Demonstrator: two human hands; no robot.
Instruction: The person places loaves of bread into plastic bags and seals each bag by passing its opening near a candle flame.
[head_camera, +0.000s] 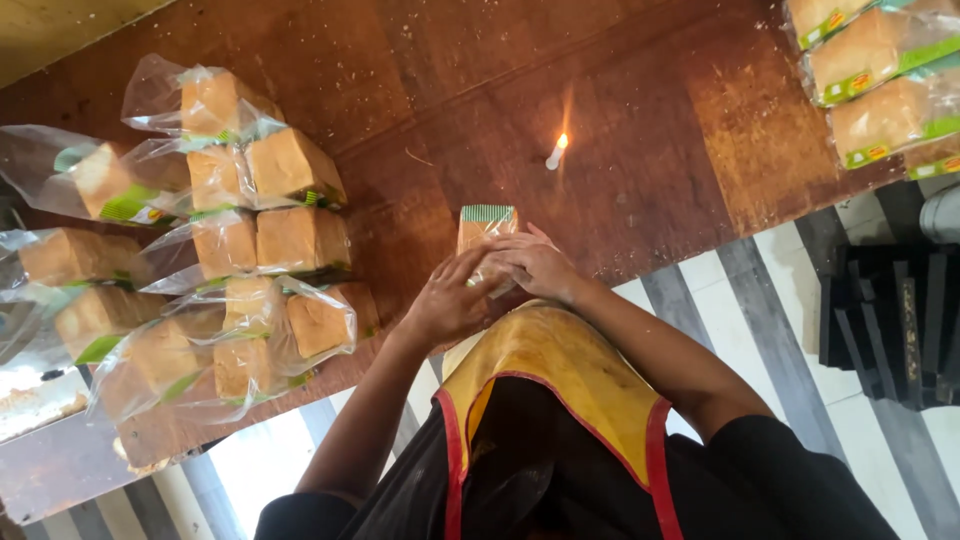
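Left hand (452, 298): closed over the near end of a clear plastic-bagged bread loaf with a green-striped top (485, 228).
Right hand (538, 265): clasped on the same loaf, fingers overlapping the left.
Loaf: upright at the brown wooden table (640, 130) edge.
Beyond: short lit white candle (556, 152).
Left side: bagged loaves (250, 240) in a cluster.

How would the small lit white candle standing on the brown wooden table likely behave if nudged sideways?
The small lit white candle is thin, leans slightly and shows no holder, so it would probably tip easily. Its round stub shape suggests it could roll across the brown wooden table. It looks light for its size, and the flame would likely go out or scorch the wood.
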